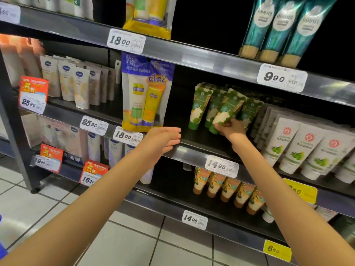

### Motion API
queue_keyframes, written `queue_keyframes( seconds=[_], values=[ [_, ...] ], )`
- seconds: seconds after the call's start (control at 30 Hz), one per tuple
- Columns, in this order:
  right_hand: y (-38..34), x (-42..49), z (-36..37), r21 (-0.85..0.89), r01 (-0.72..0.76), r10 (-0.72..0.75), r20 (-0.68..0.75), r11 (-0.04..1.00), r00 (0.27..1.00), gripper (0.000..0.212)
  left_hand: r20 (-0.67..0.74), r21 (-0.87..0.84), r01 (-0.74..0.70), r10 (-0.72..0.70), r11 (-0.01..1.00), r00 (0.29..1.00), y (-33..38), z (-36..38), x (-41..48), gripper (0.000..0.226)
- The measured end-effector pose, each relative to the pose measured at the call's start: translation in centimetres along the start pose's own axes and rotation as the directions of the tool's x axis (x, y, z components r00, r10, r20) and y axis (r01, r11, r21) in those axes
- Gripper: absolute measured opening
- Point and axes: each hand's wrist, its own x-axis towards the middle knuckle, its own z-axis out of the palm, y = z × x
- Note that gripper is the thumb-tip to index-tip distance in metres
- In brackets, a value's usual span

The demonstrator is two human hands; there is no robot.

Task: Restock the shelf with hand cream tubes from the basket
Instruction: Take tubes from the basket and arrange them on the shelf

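My right hand [231,129] grips the cap end of a green and white hand cream tube [227,110], which leans to the right on the middle shelf [194,150]. Several matching green tubes [199,106] stand around it, cap down. My left hand [165,140] hovers at the front edge of that shelf, left of the tubes, fingers loosely extended and holding nothing. The basket is out of view.
A hanging twin-pack of cream [145,96] sits left of the green tubes, and white tubes [299,148] stand to their right. Orange tubes [228,189] fill the shelf below and teal tubes [278,29] the one above. Price tags line the shelf edges. A tiled floor lies below.
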Motion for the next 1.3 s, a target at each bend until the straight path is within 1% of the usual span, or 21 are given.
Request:
queue_keyframes(
  seconds=[0.07, 0.17, 0.4, 0.47, 0.53, 0.57, 0.6, 0.63, 0.67, 0.7, 0.77, 0.83, 0.9, 0.93, 1.03, 1.1, 1.13, 1.17, 1.23, 1.27, 1.3],
  values=[
    [0.4, 0.5, 0.8, -0.048, 0.008, -0.009, -0.014, 0.999, 1.000, 0.046, -0.013, 0.008, 0.008, -0.008, 1.000, 1.000, -0.4, -0.6, 0.1, 0.032],
    [0.8, 1.0, 2.2, -0.127, 0.064, -0.070, -0.044, 0.990, 0.997, 0.038, -0.030, 0.056, 0.027, -0.025, 0.998, 0.999, -0.9, -1.5, 0.3, 0.030],
    [0.9, 1.7, 3.9, -0.123, 0.075, -0.093, -0.145, 0.990, 0.985, 0.035, -0.052, 0.095, 0.069, -0.064, 0.993, 0.997, -1.3, -3.1, 0.2, 0.024],
    [1.0, 1.7, 4.0, -0.130, 0.057, -0.077, -0.151, 0.990, 0.986, 0.038, -0.051, 0.098, 0.076, -0.071, 0.992, 0.996, -1.3, -3.4, 0.0, 0.025],
    [0.9, 1.6, 4.1, -0.131, 0.014, -0.035, -0.155, 0.991, 0.987, 0.046, -0.056, 0.093, 0.074, -0.069, 0.993, 0.996, -1.2, -3.6, -0.2, 0.025],
    [0.8, 1.3, 4.1, -0.145, -0.008, -0.021, -0.193, 0.989, 0.981, 0.049, -0.062, 0.100, 0.068, -0.062, 0.993, 0.996, -1.1, -3.7, -0.4, 0.025],
    [0.5, 0.8, 4.1, -0.171, -0.017, -0.029, -0.265, 0.985, 0.964, 0.048, -0.068, 0.121, 0.059, -0.051, 0.991, 0.996, -1.0, -3.8, -0.6, 0.024],
    [-0.1, 0.1, 4.2, -0.197, 0.001, -0.071, -0.348, 0.980, 0.935, 0.041, -0.078, 0.149, 0.047, -0.036, 0.988, 0.996, -0.9, -3.9, -0.8, 0.024],
    [-0.8, -0.8, 4.4, -0.214, 0.051, -0.136, -0.404, 0.976, 0.904, 0.032, -0.094, 0.176, 0.031, -0.014, 0.984, 0.995, -0.8, -3.9, -1.1, 0.025],
    [-1.7, -1.8, 4.8, -0.206, 0.139, -0.215, -0.414, 0.969, 0.884, 0.025, -0.114, 0.199, 0.011, 0.012, 0.980, 0.993, -0.6, -4.0, -1.5, 0.026],
    [-3.8, -4.5, 5.8, -0.111, 0.353, -0.369, -0.325, 0.929, 0.870, 0.016, -0.155, 0.243, -0.038, 0.078, 0.969, 0.985, -0.3, -4.6, -2.6, 0.026],
    [-6.0, -7.4, 7.2, -0.005, 0.515, -0.506, -0.185, 0.857, 0.842, 0.014, -0.177, 0.304, -0.088, 0.147, 0.949, 0.973, 0.1, -6.0, -4.2, 0.024],
    [-7.8, -10.8, 9.0, 0.100, 0.612, -0.615, 0.004, 0.785, 0.788, 0.009, -0.194, 0.369, -0.112, 0.195, 0.923, 0.961, 0.5, -8.4, -6.5, 0.022],
    [-8.4, -12.6, 10.1, 0.171, 0.624, -0.644, 0.107, 0.762, 0.757, 0.008, -0.214, 0.402, -0.117, 0.217, 0.908, 0.953, 0.6, -10.0, -7.9, 0.021],
    [-8.9, -18.3, 14.3, 0.332, 0.580, -0.668, 0.392, 0.744, 0.632, 0.013, -0.286, 0.464, -0.109, 0.265, 0.879, 0.921, 0.4, -15.8, -13.5, 0.020],
    [-8.7, -22.1, 17.5, 0.410, 0.475, -0.626, 0.569, 0.778, 0.534, 0.015, -0.369, 0.457, -0.061, 0.252, 0.887, 0.894, -0.3, -20.1, -18.5, 0.021],
    [-8.5, -23.9, 19.2, 0.441, 0.406, -0.597, 0.637, 0.801, 0.487, 0.015, -0.434, 0.454, -0.016, 0.237, 0.891, 0.869, -0.9, -22.2, -21.3, 0.022],
    [-8.2, -25.6, 21.0, 0.460, 0.339, -0.571, 0.688, 0.821, 0.449, 0.016, -0.510, 0.448, 0.037, 0.222, 0.893, 0.831, -1.7, -24.2, -24.2, 0.023],
    [-7.5, -28.9, 24.5, 0.469, 0.241, -0.528, 0.755, 0.849, 0.389, 0.016, -0.668, 0.416, 0.161, 0.180, 0.895, 0.723, -3.8, -27.9, -29.3, 0.022],
    [-7.1, -30.5, 26.3, 0.460, 0.214, -0.507, 0.782, 0.862, 0.363, 0.016, -0.726, 0.392, 0.237, 0.141, 0.889, 0.673, -5.0, -29.6, -31.5, 0.020],
    [-6.7, -32.0, 27.9, 0.445, 0.196, -0.486, 0.807, 0.874, 0.336, 0.015, -0.762, 0.378, 0.314, 0.100, 0.871, 0.640, -6.2, -31.0, -33.2, 0.018]
  ],
)
